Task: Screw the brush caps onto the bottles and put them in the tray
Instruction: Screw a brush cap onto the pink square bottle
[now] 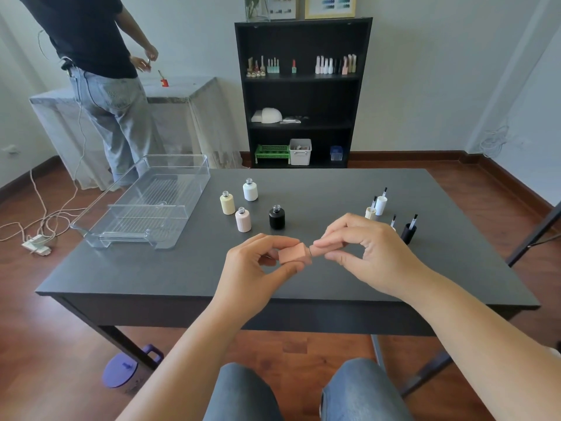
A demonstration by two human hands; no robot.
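My left hand (pixel 258 262) grips a square peach bottle (pixel 292 253), held sideways above the dark table (pixel 151 268). My right hand (pixel 361 247) pinches the matching peach brush cap (pixel 321 249) at the bottle's neck; a thin gap shows between them. Uncapped bottles stand behind: cream (pixel 227 203), white (pixel 250 190), pale pink (pixel 243 220) and black (pixel 277 217). Brush caps stand upside down at the right: cream (pixel 370 212), white (pixel 380 205), black (pixel 408 233), and one mostly hidden behind my right hand. The clear plastic tray (pixel 142 205) sits at the table's left with nothing in it.
A person in jeans (pixel 103 86) stands at a covered side table, back left. A black shelf unit (pixel 300 95) with small bottles stands against the far wall. Cables and a power strip (pixel 36 243) lie on the floor left. A purple container (pixel 121 370) sits under the table.
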